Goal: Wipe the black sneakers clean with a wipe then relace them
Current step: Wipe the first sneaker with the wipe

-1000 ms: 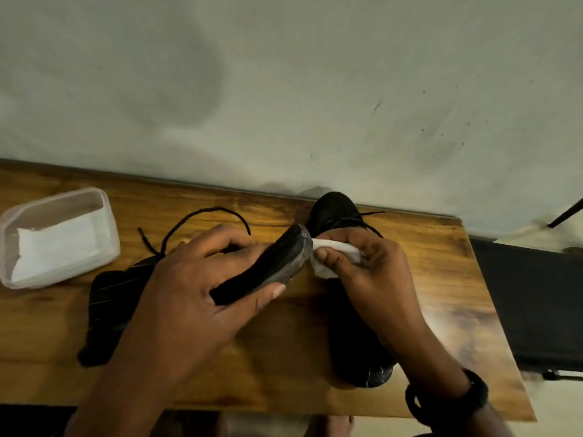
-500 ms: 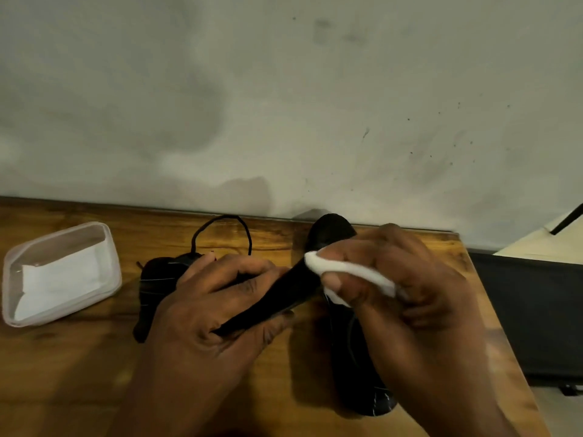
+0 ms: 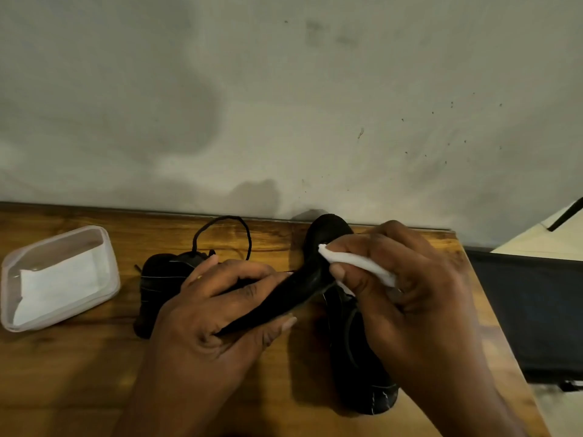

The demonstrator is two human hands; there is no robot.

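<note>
My left hand (image 3: 214, 316) grips a flat black insole (image 3: 299, 291) and holds it slanted above the table. My right hand (image 3: 416, 304) pinches a folded white wipe (image 3: 356, 263) against the insole's upper tip. One black sneaker (image 3: 157, 285) lies behind my left hand, with a loose black lace (image 3: 220, 220) looping toward the wall. The other black sneaker (image 3: 362, 373) lies lengthwise under my right hand, its toe by the wall and its middle hidden.
A clear plastic tub (image 3: 107, 247) holding white wipes sits at the left of the wooden table (image 3: 63, 373). The table's far edge meets a stained grey wall (image 3: 284, 105). A black seat-like surface (image 3: 536, 310) stands just past the table's right edge.
Both hands have come closer to the camera. My right hand moved from beside the insole's tip to over it with the wipe. The left sneaker now shows further right.
</note>
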